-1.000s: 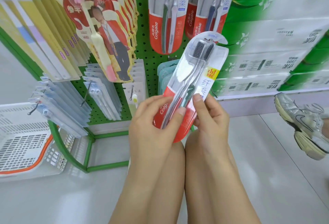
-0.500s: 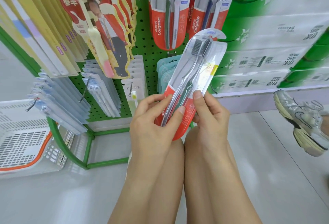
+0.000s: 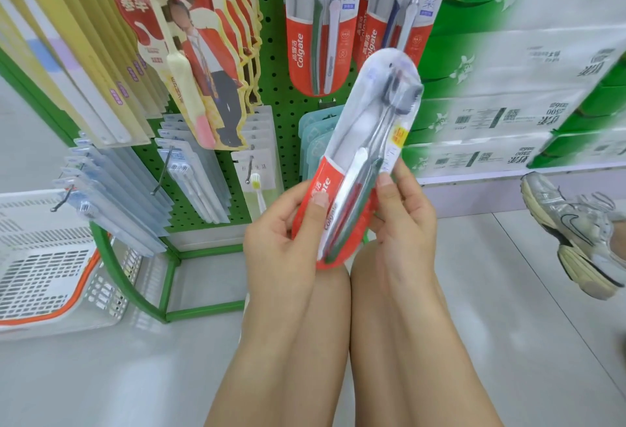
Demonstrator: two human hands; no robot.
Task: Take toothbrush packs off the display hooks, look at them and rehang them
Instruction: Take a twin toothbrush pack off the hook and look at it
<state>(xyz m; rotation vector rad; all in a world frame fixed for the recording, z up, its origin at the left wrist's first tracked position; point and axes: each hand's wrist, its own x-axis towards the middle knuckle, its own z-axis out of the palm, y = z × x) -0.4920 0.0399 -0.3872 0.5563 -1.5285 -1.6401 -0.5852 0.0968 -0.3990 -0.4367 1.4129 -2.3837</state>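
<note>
Holding the toothbrush pack (image 3: 366, 162) between both hands, you are at the looking-over step — left hand (image 3: 284, 240) and right hand (image 3: 403, 220) fingers pinch its lower red end. Next comes rehanging: the hang hole, well above your fingers, must meet a pegboard (image 3: 271, 64) hook.

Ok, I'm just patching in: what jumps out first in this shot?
Dead centre, a red Colgate toothbrush pack tilts up to the right, held at its lower end by the left hand and right hand. Behind it stands the green pegboard rack, with two similar packs hanging at the top. A grey sneaker intrudes at the right edge.
</note>
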